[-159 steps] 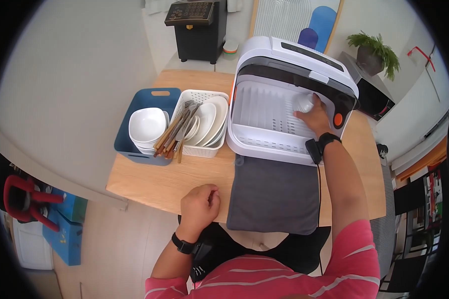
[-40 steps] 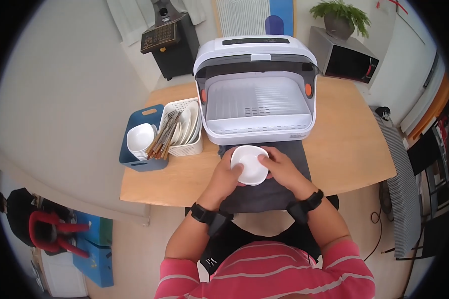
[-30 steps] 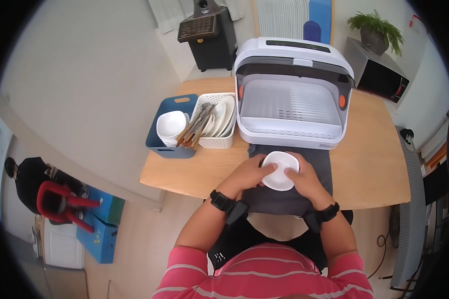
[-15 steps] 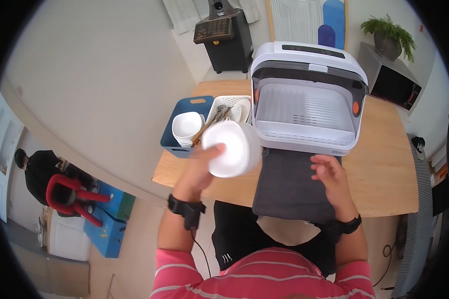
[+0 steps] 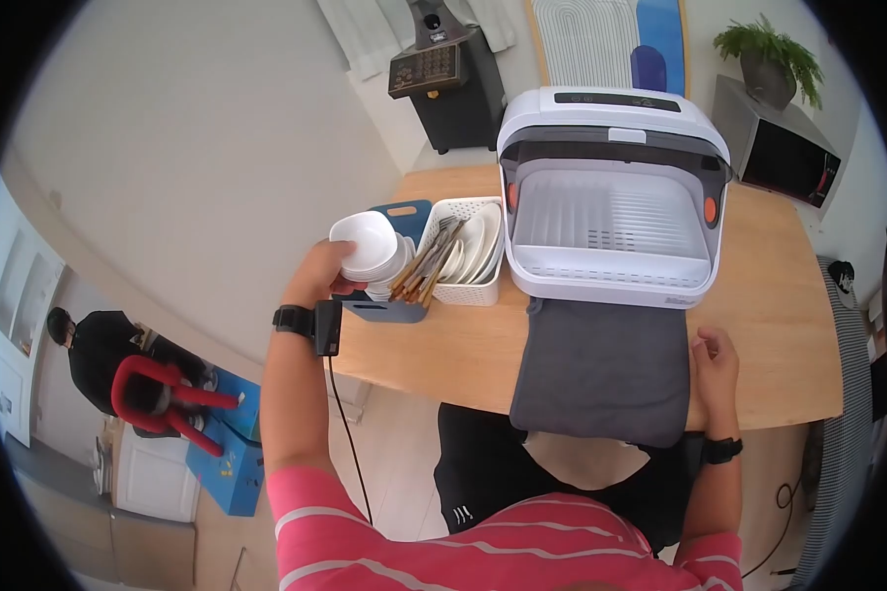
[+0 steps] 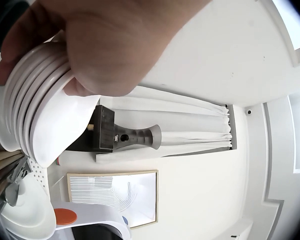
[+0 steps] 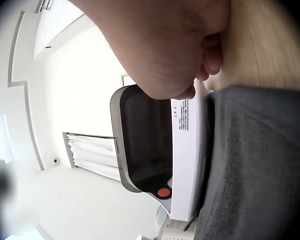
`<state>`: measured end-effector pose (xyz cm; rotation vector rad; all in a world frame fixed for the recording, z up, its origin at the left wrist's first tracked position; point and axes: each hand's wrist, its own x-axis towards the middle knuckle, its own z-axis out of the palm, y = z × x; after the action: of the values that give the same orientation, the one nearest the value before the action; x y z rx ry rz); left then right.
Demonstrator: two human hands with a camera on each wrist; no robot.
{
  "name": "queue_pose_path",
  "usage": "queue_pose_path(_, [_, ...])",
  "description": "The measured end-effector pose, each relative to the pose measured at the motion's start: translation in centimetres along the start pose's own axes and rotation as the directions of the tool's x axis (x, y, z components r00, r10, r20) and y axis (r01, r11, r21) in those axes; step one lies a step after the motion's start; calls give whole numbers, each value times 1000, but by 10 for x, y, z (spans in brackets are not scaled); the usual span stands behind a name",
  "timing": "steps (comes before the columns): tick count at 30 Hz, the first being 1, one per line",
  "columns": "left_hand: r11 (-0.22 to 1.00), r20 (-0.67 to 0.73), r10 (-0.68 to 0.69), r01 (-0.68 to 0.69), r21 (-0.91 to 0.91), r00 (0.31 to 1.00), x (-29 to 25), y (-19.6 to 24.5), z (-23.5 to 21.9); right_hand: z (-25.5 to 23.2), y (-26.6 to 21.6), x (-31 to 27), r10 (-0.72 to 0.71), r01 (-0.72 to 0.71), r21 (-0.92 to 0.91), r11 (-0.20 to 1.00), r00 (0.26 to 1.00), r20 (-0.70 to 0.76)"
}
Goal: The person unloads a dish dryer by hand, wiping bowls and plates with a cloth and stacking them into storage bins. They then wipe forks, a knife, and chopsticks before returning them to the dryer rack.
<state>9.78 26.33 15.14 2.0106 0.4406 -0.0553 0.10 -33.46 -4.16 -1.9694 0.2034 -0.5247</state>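
Note:
My left hand (image 5: 320,274) grips a stack of white bowls (image 5: 365,239) at the left side of the blue basket (image 5: 392,313). In the left wrist view, the thumb lies over the top bowl (image 6: 62,120) and the fingers reach round several stacked rims. Beside it, a white basket (image 5: 475,294) holds white plates (image 5: 483,231), with wooden-handled cutlery (image 5: 432,261) lying across its left edge. My right hand (image 5: 716,374), fingers loosely curled and holding nothing, rests on the table right of a dark grey cloth (image 5: 606,369).
A white countertop dish dryer (image 5: 616,286) stands behind the cloth, its dark lid raised and its rack showing. The wooden table (image 5: 779,325) extends to the right. A microwave (image 5: 784,148) with a plant stands at the back right. Another person (image 5: 113,355) is at the far left.
Both hands held a white bowl over the cloth; the right hand let go and settled on the table to the right. The left hand carried the bowl left to the bowls in the blue basket.

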Motion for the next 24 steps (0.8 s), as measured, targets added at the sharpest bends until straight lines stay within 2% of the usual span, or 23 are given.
queue_pose_path(2, [997, 82, -75, 71, 40, 994, 9, 0, 0, 0, -2, 0, -16, 16, 35, 999, 1000, 12])
queue_pose_path(5, [993, 127, -114, 109, 42, 985, 15, 2, -1, -1, -9, 0, -22, 21, 45, 999, 1000, 16])
queue_pose_path(12, [992, 164, -105, 93, 81, 981, 19, -2, -5, 2, -9, -2, 15, -17, 73, 997, 1000, 27])
queue_pose_path(14, [987, 78, -65, 52, 154, 995, 17, -2, -1, 2, -9, -1, 31, -35, 100, 994, 999, 44])
queue_pose_path(18, [982, 77, -107, 94, 165, 991, 23, -2, -1, 3, -9, -3, 29, -31, 103, 994, 999, 19])
queue_pose_path(20, [961, 11, -106, 100, 256, 994, 19, 1, 3, 2, -13, -3, 37, -40, 76, 996, 999, 30])
queue_pose_path(24, [925, -37, -68, 77, 372, 997, 16, 3, 6, 3, -11, -4, 10, -11, 42, 999, 1000, 10])
